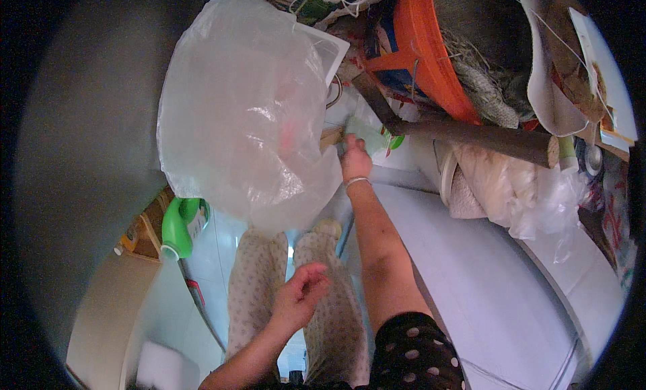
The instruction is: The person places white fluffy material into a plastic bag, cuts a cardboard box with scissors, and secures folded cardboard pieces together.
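All places are given from the large translucent plastic bag (pixel 235 107), which bulges up in front of the person. Nearest, on the near side of the bag, a black sleeve with white dots (pixel 414 353) covers the right upper arm, and two legs in pale patterned trousers (pixel 259 292) stretch toward the bag. The left hand (pixel 301 294) hangs above these legs, short of the bag, its fingers loosely curled and parted, with nothing in them. To the near right of the bag lies a broad white panel (pixel 471 275); to its near left, a green jug (pixel 178 225) with a white cap is tilted close by the bag's lower edge.

Farther out, the right forearm, with a pale bracelet (pixel 357 181) at the wrist, runs up to just beside the bag's right side. There the right hand (pixel 356 160) has its fingers at a pale green packet (pixel 367 135), which lies just right of the bag; whether they have closed on it cannot be told. Right of the bag, beyond the packet, a sawn wooden branch (pixel 491 137) slants across, with a crumpled clear plastic bag (pixel 552 195) below it. Farthest, to the upper right of the bag, an orange bucket (pixel 418 53) leans with grey netting (pixel 481 80) at its mouth.
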`<state>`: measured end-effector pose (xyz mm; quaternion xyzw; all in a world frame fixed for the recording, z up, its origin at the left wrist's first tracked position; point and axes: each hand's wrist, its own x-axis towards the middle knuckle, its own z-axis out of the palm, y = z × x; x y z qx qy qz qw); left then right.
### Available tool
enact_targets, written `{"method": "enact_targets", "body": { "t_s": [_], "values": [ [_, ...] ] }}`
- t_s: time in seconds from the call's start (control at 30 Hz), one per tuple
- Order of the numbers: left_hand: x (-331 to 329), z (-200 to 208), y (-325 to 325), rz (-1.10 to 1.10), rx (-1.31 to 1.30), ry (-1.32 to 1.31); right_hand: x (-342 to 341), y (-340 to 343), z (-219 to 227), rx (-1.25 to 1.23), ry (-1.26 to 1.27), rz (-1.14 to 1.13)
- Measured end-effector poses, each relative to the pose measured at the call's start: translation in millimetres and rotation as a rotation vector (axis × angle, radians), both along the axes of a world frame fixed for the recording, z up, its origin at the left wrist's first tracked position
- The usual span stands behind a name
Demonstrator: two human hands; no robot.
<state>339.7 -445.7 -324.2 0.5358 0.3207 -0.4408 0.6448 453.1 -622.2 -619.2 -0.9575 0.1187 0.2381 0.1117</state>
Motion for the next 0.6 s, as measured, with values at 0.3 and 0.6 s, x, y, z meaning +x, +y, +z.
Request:
{"method": "enact_targets", "body": {
  "t_s": [0.3,0.6],
  "values": [
    [11,3,1,-0.151,0.089,-0.140,-2,19,-33,0.143,0.097,-0.128],
    [-68,-2,10,-0.722,0.587,-0.540,-141,59,156,0.115,0.680,0.438]
  ]
}}
